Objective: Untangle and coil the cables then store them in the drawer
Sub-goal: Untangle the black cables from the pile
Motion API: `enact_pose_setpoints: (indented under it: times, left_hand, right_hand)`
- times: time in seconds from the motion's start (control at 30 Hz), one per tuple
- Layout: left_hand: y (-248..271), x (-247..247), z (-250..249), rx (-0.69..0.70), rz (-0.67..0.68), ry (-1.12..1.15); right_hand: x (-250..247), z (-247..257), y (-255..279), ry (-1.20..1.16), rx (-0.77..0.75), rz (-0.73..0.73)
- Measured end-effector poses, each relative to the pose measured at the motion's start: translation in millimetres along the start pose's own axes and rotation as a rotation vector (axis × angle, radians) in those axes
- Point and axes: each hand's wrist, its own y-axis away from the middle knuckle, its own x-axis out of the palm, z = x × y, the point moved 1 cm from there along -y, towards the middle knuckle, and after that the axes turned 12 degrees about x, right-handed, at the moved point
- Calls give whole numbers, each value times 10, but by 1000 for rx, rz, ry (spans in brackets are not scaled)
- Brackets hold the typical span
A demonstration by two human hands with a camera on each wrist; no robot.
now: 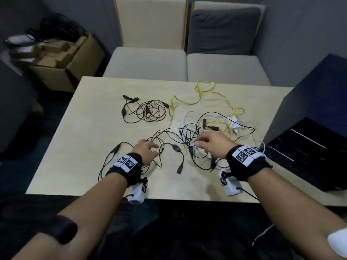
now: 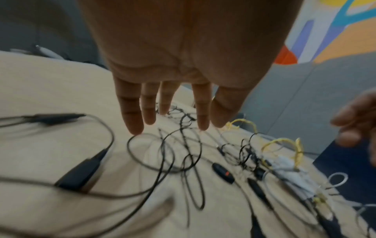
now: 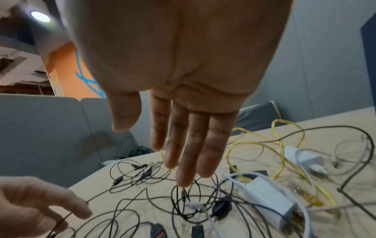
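A tangle of thin black cables (image 1: 174,139) lies mid-table, with an inline black control (image 1: 176,147) marked red. My left hand (image 1: 150,147) hovers over its left loops with the fingers (image 2: 132,122) straight and spread, holding nothing. My right hand (image 1: 202,141) is over the tangle's right side, fingers (image 3: 183,161) extended, also empty. A yellow cable (image 1: 202,94) snakes across the back right, knotted with white leads and a white charger (image 1: 232,121). A separate black cable (image 1: 148,111) lies loosely looped farther back. The dark drawer unit (image 1: 309,147) stands at the right.
The beige table (image 1: 84,128) has bare room at the left and along the front edge. Two padded chairs (image 1: 150,64) stand behind it. A cardboard box (image 1: 65,59) with black cables on top sits on the floor at the back left.
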Motion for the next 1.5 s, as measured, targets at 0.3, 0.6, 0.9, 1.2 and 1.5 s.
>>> enact_pose_setpoints:
  times: [0.3, 0.6, 0.9, 1.2, 1.5]
  left_hand:
    - [-62, 131, -71, -85, -217, 160]
    - [-81, -369, -854, 242, -356, 441]
    - [-187, -421, -511, 223, -170, 477]
    - [-233, -185, 587, -226, -102, -130]
    - [-167, -102, 1175, -303, -17, -20]
  right_hand:
    - [25, -53, -75, 3, -16, 102]
    - [-8, 410, -275, -118, -264, 104]
    - [61, 447, -491, -211, -101, -39]
    - [397, 429, -467, -233, 11, 39]
    - [643, 563, -414, -180, 47, 46]
